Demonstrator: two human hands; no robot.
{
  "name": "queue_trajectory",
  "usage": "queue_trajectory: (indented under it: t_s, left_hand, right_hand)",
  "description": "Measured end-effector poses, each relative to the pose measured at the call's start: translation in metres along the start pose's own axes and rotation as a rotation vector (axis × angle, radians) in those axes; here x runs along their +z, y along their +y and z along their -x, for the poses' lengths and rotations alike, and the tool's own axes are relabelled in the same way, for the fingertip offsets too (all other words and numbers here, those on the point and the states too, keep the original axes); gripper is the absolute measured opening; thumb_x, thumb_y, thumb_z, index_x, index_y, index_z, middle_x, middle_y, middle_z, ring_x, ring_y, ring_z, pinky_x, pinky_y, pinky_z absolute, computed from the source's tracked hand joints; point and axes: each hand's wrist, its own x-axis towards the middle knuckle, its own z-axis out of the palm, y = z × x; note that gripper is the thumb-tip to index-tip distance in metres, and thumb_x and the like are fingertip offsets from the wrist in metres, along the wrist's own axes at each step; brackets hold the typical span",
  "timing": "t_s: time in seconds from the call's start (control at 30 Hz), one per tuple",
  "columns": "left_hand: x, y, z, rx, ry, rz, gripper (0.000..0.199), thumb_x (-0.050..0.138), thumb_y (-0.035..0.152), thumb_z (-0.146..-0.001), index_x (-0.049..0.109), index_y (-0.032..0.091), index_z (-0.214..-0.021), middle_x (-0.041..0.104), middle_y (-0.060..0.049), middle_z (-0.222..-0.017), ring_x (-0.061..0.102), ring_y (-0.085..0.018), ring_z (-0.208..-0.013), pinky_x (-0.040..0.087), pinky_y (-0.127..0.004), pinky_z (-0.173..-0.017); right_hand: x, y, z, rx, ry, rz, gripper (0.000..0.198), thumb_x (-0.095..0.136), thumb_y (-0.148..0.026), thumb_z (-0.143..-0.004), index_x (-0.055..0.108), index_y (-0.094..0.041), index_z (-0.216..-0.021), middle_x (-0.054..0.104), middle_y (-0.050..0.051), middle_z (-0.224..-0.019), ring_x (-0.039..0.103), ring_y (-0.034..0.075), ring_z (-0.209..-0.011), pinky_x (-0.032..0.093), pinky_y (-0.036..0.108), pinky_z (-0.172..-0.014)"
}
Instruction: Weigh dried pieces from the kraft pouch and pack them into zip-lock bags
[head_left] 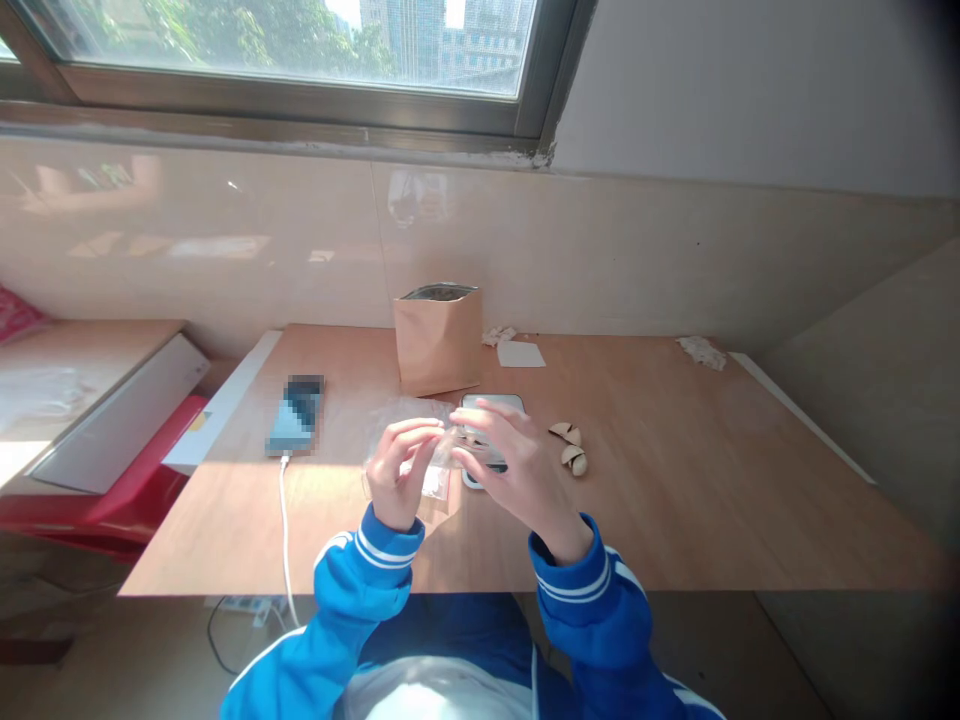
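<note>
My left hand (401, 472) is closed in a pinch on the left edge of a crinkled clear plastic bag (448, 447). My right hand (519, 462) grips the other side of that bag between thumb and fingers; some small dark bits seem to show inside, too unclear to name. Beneath the right hand lies a flat device with a pale top (491, 401), like a small scale or a phone, mostly covered. More clear plastic (401, 410) and a small packet with white contents (435, 483) lie by the left hand. Several pale shell-like pieces (574, 458) rest to the right.
A brown kraft pouch (439, 345) stands open at the back of the table (675, 480). Behind it are a white card (521, 354) and crumpled tissue (499, 335). At left lies a blurred-out phone (296, 415) on a white cable (284, 530). Another tissue (702, 352) sits far right.
</note>
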Motion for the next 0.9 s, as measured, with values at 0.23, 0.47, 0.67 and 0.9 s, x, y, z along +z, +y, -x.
queue_trajectory:
  t_s: [0.23, 0.47, 0.67, 0.9]
  left_hand:
    - [-0.001, 0.0, 0.0, -0.029, -0.095, 0.012, 0.012, 0.063, 0.031, -0.085, 0.072, 0.023, -0.087, 0.063, -0.005, -0.087, 0.063, -0.015, -0.082, 0.054, -0.02, -0.056]
    - [0.001, -0.007, 0.004, -0.121, -0.046, 0.04, 0.015, 0.067, 0.035, -0.082, 0.071, 0.02, -0.081, 0.064, -0.005, -0.084, 0.063, -0.015, -0.077, 0.051, -0.019, -0.054]
    - [-0.001, -0.01, 0.005, -0.088, -0.042, 0.005, 0.012, 0.065, 0.032, -0.084, 0.071, 0.022, -0.085, 0.063, -0.004, -0.082, 0.063, -0.015, -0.079, 0.05, -0.02, -0.058]
    - [-0.002, -0.005, 0.009, -0.075, -0.031, -0.026, 0.012, 0.066, 0.033, -0.083, 0.071, 0.022, -0.082, 0.063, -0.003, -0.081, 0.062, -0.014, -0.076, 0.05, -0.02, -0.059]
  right_hand:
    - [0.025, 0.01, -0.011, -0.048, 0.002, 0.059, 0.027, 0.048, -0.018, -0.094, 0.065, -0.022, -0.074, 0.067, 0.001, -0.068, 0.059, 0.017, -0.069, 0.046, 0.033, -0.078]
    - [0.029, 0.009, -0.002, 0.048, -0.024, 0.064, 0.02, 0.052, -0.028, -0.095, 0.069, -0.025, -0.086, 0.069, 0.002, -0.077, 0.061, 0.019, -0.078, 0.044, 0.033, -0.078]
    - [0.029, 0.004, 0.003, 0.079, 0.05, -0.098, 0.017, 0.053, -0.036, -0.095, 0.064, -0.024, -0.089, 0.071, 0.002, -0.085, 0.063, 0.02, -0.084, 0.047, 0.033, -0.08]
    - [0.044, -0.001, 0.008, 0.1, 0.15, -0.083, 0.022, 0.044, -0.03, -0.098, 0.059, -0.024, -0.085, 0.066, 0.003, -0.08, 0.06, 0.019, -0.076, 0.048, 0.032, -0.072]
